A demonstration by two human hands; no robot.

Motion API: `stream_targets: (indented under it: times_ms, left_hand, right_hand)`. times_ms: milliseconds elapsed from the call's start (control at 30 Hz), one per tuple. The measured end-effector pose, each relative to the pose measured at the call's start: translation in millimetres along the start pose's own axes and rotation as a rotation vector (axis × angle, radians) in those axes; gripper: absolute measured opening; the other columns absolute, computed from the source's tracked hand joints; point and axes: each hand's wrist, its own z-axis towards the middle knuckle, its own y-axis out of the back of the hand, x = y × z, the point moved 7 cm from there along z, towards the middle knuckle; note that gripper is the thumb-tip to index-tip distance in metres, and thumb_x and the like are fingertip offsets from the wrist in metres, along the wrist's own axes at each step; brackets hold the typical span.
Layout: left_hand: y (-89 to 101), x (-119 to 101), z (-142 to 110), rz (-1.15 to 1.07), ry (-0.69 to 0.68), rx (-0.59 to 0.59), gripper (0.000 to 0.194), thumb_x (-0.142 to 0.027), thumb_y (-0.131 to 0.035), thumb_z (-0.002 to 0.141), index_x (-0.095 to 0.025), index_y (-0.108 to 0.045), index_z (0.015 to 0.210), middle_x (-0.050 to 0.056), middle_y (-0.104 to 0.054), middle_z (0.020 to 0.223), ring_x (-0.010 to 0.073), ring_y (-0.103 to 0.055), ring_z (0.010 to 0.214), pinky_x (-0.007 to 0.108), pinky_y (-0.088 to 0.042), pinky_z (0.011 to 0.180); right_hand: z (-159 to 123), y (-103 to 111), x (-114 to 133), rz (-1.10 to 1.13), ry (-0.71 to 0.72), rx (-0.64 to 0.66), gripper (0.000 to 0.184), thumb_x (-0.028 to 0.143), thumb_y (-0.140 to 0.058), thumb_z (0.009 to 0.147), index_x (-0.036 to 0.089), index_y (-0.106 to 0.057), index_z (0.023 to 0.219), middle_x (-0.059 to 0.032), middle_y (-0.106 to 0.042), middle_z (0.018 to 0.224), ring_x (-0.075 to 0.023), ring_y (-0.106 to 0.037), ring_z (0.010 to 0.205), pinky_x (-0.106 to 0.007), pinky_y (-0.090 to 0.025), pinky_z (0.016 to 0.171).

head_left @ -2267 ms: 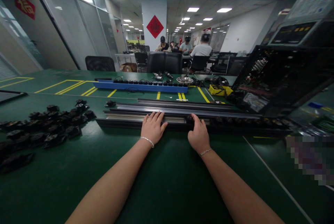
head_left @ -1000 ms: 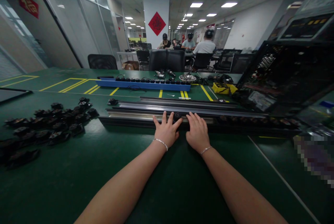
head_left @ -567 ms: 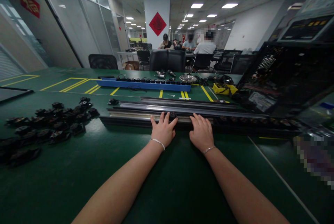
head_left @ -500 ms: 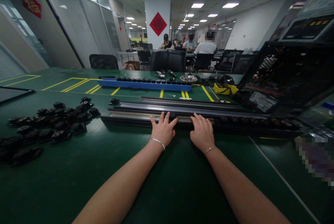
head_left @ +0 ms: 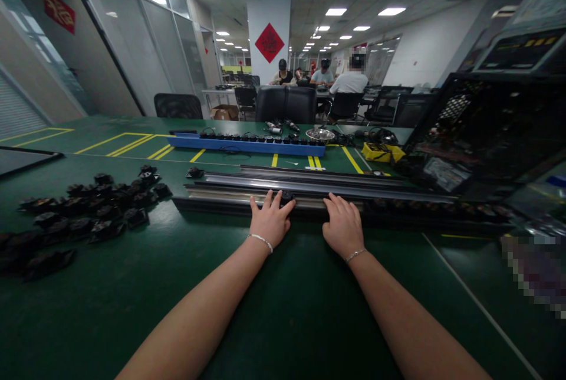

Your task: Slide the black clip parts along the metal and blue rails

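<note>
Our left hand (head_left: 269,222) splays, black module (head_left: 288,196) at one o'clock — grip unclear; our half-open right hand (head_left: 344,225) should steady the channel (head_left: 306,213).

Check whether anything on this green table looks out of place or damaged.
Nothing looks plainly damaged or spilled. One small black part sits by the left end of a long rail, apart from the loose black cluster farther left, so it looks slightly stray.

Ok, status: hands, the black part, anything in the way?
Left hand at a small black part on the near rail. Right hand on that rail, farther right. Possibly in the way along it: right hand, then dark parts in a row.
</note>
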Motion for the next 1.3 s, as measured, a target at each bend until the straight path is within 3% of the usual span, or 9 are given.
stream_targets:
  times_ms: [333, 700, 1300]
  left_hand:
    - [2.9, 11.5, -2.1, 0.019, -0.014, -0.005, 0.050, -0.033, -0.048, 0.081, -0.039, -0.043, 0.130, 0.006, -0.039, 0.144, 0.0309, -0.028, 0.134, 0.068, -0.018, 0.102]
    - [3.7, 38.7, -9.9, 0.054, 0.005, -0.019, 0.051, -0.034, -0.050, 0.081, -0.038, -0.043, 0.131, 0.006, -0.041, 0.143, 0.0304, -0.028, 0.134, 0.067, -0.018, 0.102]
    - [4.5, 55.0, -13.6, 0.071, 0.030, -0.015, 0.049, -0.035, -0.049, 0.082, -0.037, -0.044, 0.130, 0.005, -0.040, 0.143, 0.0297, -0.027, 0.135, 0.066, -0.018, 0.103]
  right_hand:
    - [0.0, 0.0, -0.4, 0.026, 0.006, -0.004, 0.053, 0.012, -0.044, 0.069, 0.013, -0.055, 0.121, -0.0096, -0.050, 0.135, -0.0226, -0.041, 0.123, -0.041, -0.024, 0.106]
    - [0.3, -0.4, -0.1, 0.030, 0.012, -0.017, 0.053, 0.012, -0.045, 0.069, 0.013, -0.055, 0.121, -0.0099, -0.051, 0.133, -0.0223, -0.043, 0.121, -0.041, -0.023, 0.106]
    - [0.1, 0.7, -0.2, 0.029, 0.019, -0.021, 0.053, 0.012, -0.044, 0.069, 0.014, -0.054, 0.121, -0.0098, -0.051, 0.133, -0.0218, -0.043, 0.120, -0.041, -0.024, 0.106]
